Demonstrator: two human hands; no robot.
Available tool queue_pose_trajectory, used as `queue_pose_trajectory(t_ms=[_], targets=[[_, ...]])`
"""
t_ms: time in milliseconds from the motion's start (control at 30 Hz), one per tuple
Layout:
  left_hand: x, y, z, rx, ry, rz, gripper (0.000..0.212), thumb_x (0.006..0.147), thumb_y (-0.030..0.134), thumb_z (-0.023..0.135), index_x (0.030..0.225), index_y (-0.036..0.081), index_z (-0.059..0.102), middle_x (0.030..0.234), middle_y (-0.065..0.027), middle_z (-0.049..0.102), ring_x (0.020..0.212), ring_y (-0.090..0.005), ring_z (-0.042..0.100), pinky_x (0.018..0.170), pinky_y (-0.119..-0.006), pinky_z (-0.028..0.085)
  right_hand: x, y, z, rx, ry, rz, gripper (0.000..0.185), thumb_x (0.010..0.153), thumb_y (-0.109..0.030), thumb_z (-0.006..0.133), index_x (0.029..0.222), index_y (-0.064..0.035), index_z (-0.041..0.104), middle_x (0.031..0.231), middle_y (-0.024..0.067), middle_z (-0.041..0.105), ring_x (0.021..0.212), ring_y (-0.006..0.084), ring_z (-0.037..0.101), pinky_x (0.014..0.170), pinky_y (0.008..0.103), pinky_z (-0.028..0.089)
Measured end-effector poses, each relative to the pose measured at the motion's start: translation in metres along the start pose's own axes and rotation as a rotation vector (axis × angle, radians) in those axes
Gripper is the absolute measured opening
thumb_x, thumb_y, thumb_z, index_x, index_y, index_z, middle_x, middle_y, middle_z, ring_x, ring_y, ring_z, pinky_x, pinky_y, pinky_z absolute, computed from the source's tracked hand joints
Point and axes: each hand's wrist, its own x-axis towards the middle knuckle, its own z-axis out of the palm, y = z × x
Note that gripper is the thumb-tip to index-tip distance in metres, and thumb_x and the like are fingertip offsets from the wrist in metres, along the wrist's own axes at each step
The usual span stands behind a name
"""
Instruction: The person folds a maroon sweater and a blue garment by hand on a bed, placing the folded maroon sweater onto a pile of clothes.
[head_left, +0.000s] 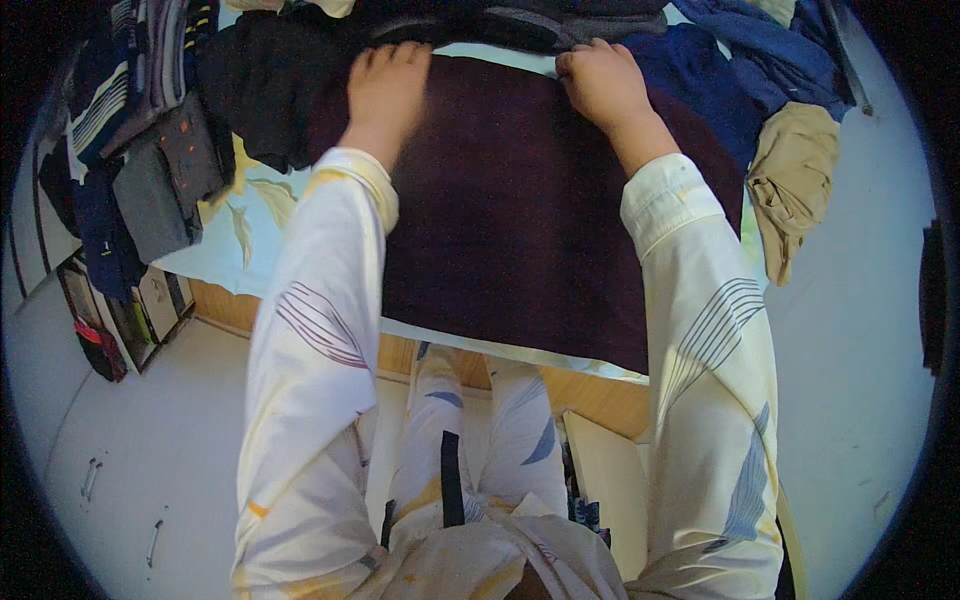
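Observation:
A dark maroon garment (517, 210) lies spread out before me on a bed or low platform with a pale patterned sheet (247, 217). At its far left part rests my left hand (388, 86), slightly blurred, fingers pointing away from me; whether they pinch the cloth is hard to tell. My right hand (606, 79) is at the garment's far right edge, with its fingers curled on the fabric. Black clothing (262, 90) touches the garment's left side, and navy clothing (690, 82) lies against its right side.
Folded clothes in stacks (154, 180) stand at the left. A crumpled beige garment (795, 172) lies at the right edge, below blue clothing (787, 52). More dark clothes (517, 22) line the far side. An open compartment (139, 322) shows at lower left, and a pale panel (607, 472) near my legs.

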Motion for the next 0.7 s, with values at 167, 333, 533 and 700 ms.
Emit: queue_pose_trajectory(t_ms=[167,333,533,700], targets=[[-0.006,-0.034,-0.016,0.114,-0.17,0.031,0.032,0.079,0.011,0.056,0.11,0.014,0.06,0.107,-0.0024,0.06,0.108,-0.0199,0.052,0.104,-0.043,0.031,0.016,-0.015,-0.003,0.049,-0.274,-0.006,0.019,0.076,-0.011,0.057,0.09,-0.0157,0.069,0.093,0.0069,0.066,0.096,0.0249,0.06,0.086,0.0402,0.043],[-0.041,-0.049,-0.031,-0.143,0.207,0.11,0.017,0.078,0.013,0.058,0.094,0.014,0.062,0.1,-0.0003,0.06,0.104,-0.0204,0.054,0.105,-0.043,0.029,0.017,-0.017,-0.001,-0.019,-0.295,-0.004,0.017,0.073,-0.01,0.059,0.087,-0.0139,0.068,0.091,0.0086,0.066,0.095,0.0266,0.059,0.086,0.0397,0.044],[-0.131,-0.042,-0.047,-0.352,0.254,0.233,0.002,0.071,0.014,0.06,0.071,0.016,0.058,0.098,0.0025,0.062,0.099,-0.016,0.055,0.102,-0.043,0.03,0.008,-0.015,-0.018,-0.07,-0.324,-0.092,0.025,0.07,-0.011,0.065,0.095,-0.0138,0.064,0.095,0.0059,0.064,0.102,0.0256,0.056,0.085,0.038,0.044],[-0.204,-0.019,-0.015,-0.32,-0.019,0.17,0.01,0.072,0.012,0.058,0.081,0.016,0.06,0.1,0.002,0.06,0.1,-0.0157,0.055,0.102,-0.044,0.031,-0.011,-0.026,-0.016,-0.066,-0.153,-0.235,0.027,0.071,-0.01,0.063,0.098,-0.0137,0.064,0.098,0.004,0.063,0.101,0.0226,0.055,0.086,0.0361,0.043]])
